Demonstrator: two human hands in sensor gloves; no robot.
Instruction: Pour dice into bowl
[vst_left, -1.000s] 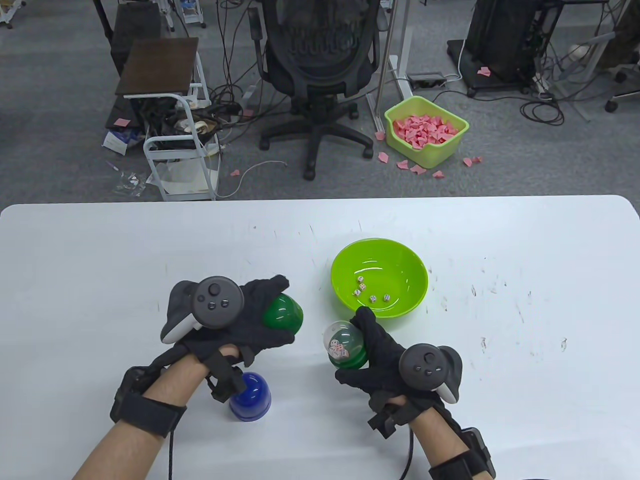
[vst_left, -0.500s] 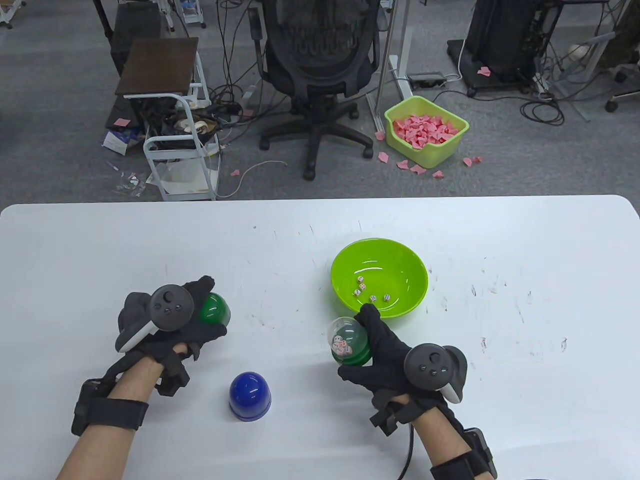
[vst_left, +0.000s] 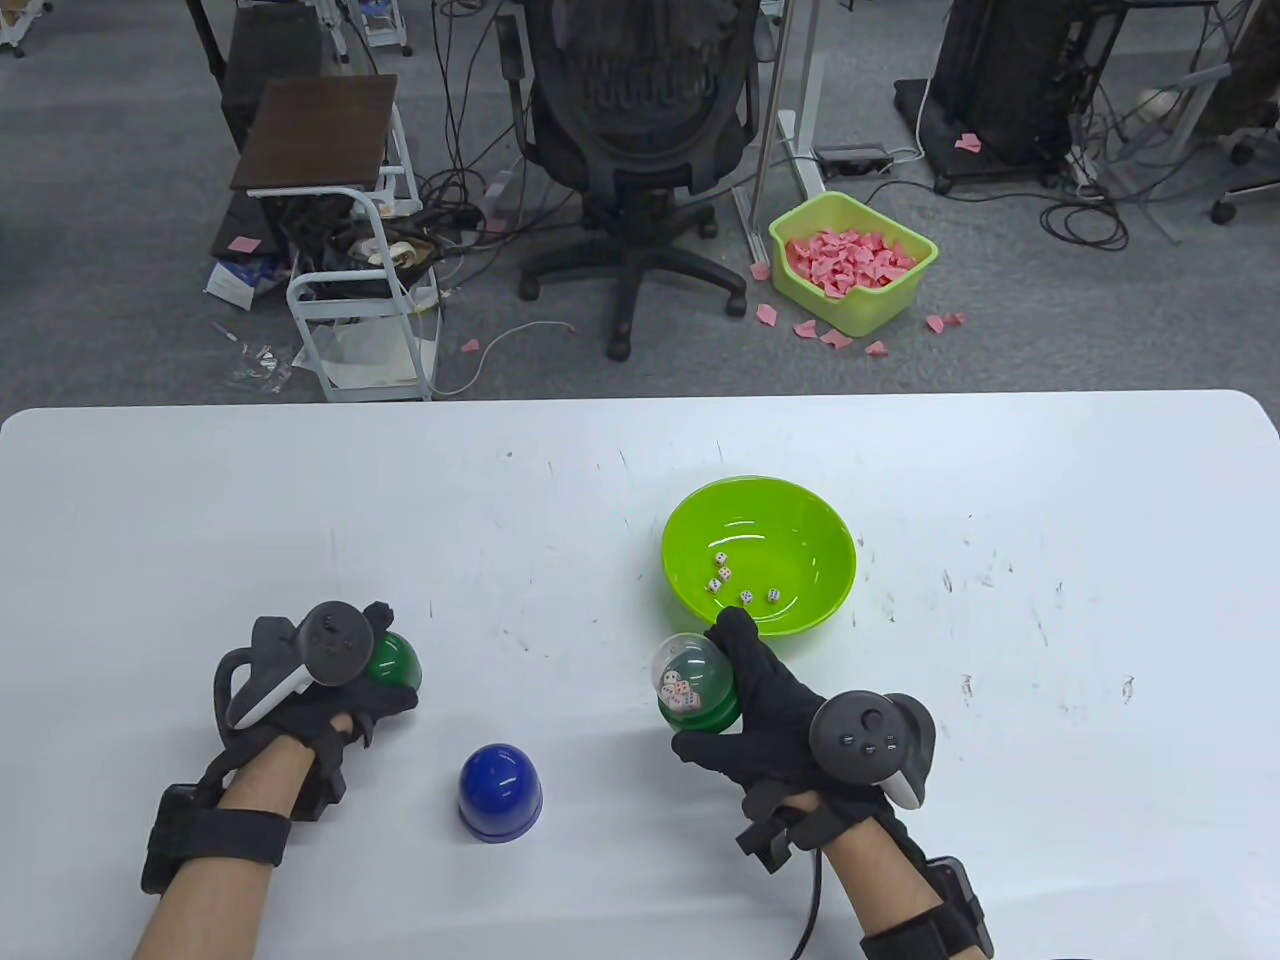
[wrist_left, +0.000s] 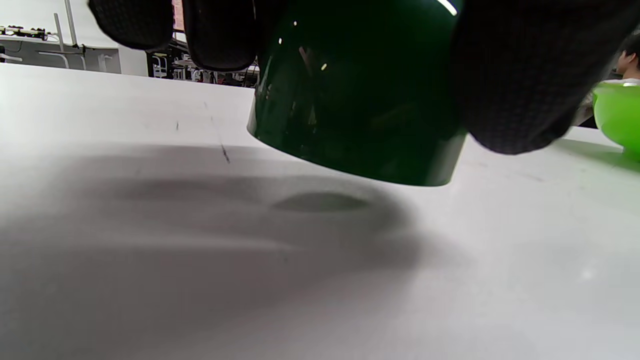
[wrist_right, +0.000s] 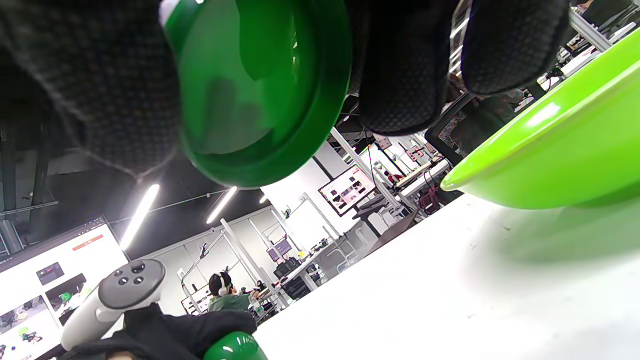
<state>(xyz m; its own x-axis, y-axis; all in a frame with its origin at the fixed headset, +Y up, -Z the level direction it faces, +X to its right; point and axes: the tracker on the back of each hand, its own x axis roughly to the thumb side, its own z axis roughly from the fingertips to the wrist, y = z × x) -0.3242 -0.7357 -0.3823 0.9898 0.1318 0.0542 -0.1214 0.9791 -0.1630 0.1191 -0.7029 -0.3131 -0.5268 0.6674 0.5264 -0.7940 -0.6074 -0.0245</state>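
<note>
A lime green bowl (vst_left: 800, 520) stands right of the table's middle with several dice (vst_left: 745, 596) in it; its side also shows in the right wrist view (wrist_right: 560, 165). My right hand (vst_left: 770, 715) grips a green-based cup with a clear dome (vst_left: 685, 675) that holds several dice, tilted, just in front of the bowl. The cup's green base fills the right wrist view (wrist_right: 255, 95). My left hand (vst_left: 340, 680) holds a dark green dome cap (vst_left: 395, 660) at the table's front left; in the left wrist view the cap (wrist_left: 360, 100) hangs tilted just above the table.
A blue dome cap (vst_left: 500, 790) stands on the white table (vst_left: 1050, 480) near the front edge, between my hands. Behind the table are an office chair (vst_left: 640, 130), a small cart (vst_left: 350, 250) and a green bin of pink scraps (vst_left: 850, 260).
My left hand has carried the dark green cap from the middle to the left and down towards the table. My right hand with the dice cup has barely moved.
</note>
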